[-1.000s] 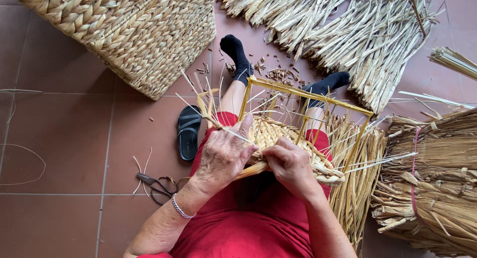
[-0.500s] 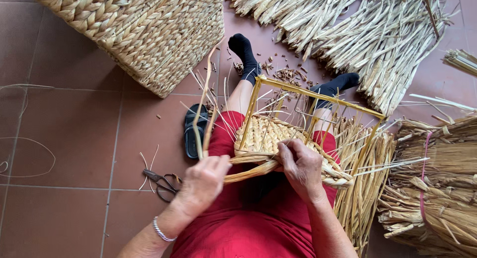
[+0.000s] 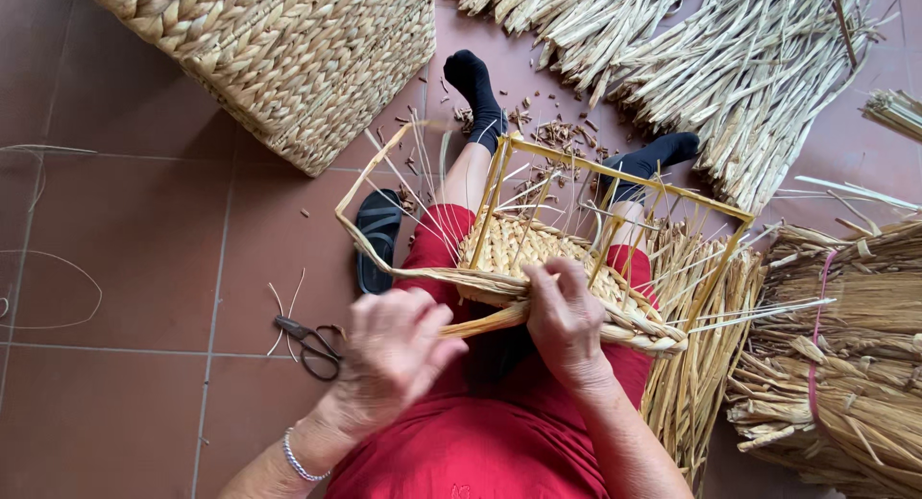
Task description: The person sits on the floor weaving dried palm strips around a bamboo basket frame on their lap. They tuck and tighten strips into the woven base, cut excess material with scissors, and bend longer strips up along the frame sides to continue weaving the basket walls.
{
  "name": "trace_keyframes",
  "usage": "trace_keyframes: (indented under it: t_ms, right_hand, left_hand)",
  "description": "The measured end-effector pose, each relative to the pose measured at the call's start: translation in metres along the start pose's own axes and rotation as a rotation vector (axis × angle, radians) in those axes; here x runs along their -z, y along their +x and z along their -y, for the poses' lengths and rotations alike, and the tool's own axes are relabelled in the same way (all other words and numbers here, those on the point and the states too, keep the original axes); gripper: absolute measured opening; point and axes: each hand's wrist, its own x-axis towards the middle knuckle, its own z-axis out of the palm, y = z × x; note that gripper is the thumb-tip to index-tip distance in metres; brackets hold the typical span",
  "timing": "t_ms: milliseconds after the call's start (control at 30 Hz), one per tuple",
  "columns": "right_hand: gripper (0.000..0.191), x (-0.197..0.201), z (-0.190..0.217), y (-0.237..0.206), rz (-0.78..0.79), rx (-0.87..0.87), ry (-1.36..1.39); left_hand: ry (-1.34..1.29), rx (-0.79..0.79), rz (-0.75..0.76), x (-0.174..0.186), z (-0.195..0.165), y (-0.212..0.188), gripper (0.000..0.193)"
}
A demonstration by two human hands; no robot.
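Two bare hands are working at a half-woven basket (image 3: pixel 538 259) that is lying across the person's red-clad lap, its yellow wire frame (image 3: pixel 624 177) standing up beyond the knuckles. The left hand (image 3: pixel 394 350) is curling closed around a long flat straw strand (image 3: pixel 370 235), which is looping out to that hand's outer side and arcing back over the frame. The right hand (image 3: pixel 567 316) is pressing down on the woven rim, fingers bent and gripping it. Just left of the left hand, black scissors (image 3: pixel 307 345) are lying on the tiled floor (image 3: pixel 125 268), with a dark sandal (image 3: pixel 377 235) beyond them.
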Motion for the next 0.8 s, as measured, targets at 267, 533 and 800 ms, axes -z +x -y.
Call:
trace_keyframes:
  t_ms: [267,533,800]
  right_hand:
    - [0.038,0.049,0.001,0.026,0.399,0.043,0.355]
    - [0.012,0.027,0.005,0.019,0.328,-0.111,0.289]
    - [0.010,0.027,-0.008,0.012,0.509,-0.638,0.738]
  left_hand:
    - [-0.114,0.089,0.265,-0.022,0.018,0.002,0.014]
    - [0.330,-0.149,-0.356,-0.003,-0.002,0.051,0.034]
    - [-0.132,-0.093,0.095,-0.078,0.008,0.070,0.010]
